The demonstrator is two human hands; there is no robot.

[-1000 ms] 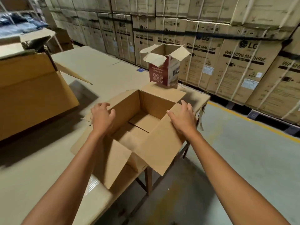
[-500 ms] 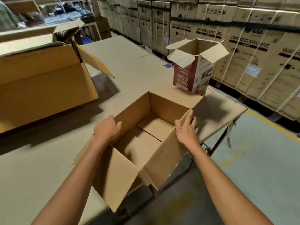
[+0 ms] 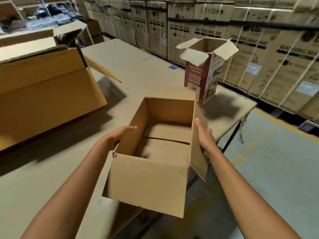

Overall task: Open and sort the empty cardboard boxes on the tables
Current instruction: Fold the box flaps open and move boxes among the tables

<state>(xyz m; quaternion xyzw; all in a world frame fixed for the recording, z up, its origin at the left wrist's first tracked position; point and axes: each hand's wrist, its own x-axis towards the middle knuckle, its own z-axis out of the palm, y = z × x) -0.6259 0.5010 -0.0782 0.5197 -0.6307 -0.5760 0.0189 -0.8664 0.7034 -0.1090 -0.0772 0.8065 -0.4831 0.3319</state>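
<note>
My left hand [image 3: 117, 136] presses flat on the brown box [image 3: 150, 180] and my right hand [image 3: 206, 137] pinches its right flap, and since a sec ago it's swung square toward me, overhanging the desk [image 3: 51, 178] edge, open and empty, so sorting's next I reckon.

One head-worn wide-angle view looks forward and down from close above the box [image 3: 146, 183] at the counter [image 3: 43, 178] edge; stacked cartons [image 3: 259, 66] fill the far right background.
</note>
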